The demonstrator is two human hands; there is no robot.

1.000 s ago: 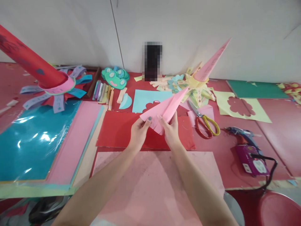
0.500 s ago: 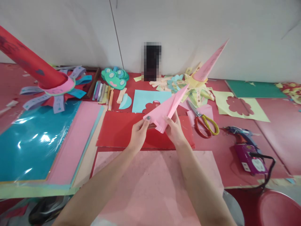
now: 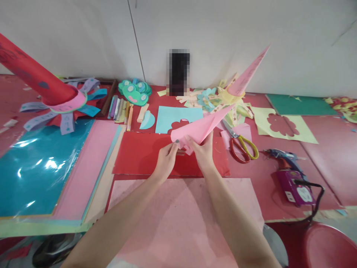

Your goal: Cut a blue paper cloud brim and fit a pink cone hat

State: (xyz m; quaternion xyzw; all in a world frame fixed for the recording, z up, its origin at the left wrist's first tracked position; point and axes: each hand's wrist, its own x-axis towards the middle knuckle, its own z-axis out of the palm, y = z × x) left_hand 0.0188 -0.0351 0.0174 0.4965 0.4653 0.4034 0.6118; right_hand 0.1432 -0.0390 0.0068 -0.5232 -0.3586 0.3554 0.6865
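A pink paper cone [image 3: 199, 127] is held in the air between my two hands, its point aimed up and to the right. My left hand [image 3: 167, 156] pinches the cone's open lower edge at the left, thumb on the near side. Around the cone's lower right side my right hand [image 3: 205, 150] is closed, with its thumb pressing the edge and its other fingers mostly behind the paper. Below the hands lies a red sheet [image 3: 139, 156]. Just behind the cone is a light blue sheet [image 3: 167, 115] with a flower-shaped cutout.
Scissors [image 3: 242, 147] lie right of my hands, beside a glue gun [image 3: 287, 158] and a purple power box [image 3: 295, 188]. A finished pink cone [image 3: 248, 78] stands behind; a red cone [image 3: 36, 74] stands left. Crayons [image 3: 119, 108] and green frog cutouts [image 3: 135, 93] sit near the wall.
The pink cone has turned so that its point swings lower and farther right, and its wide end looks rounder. Both hands have kept their hold and shifted slightly.
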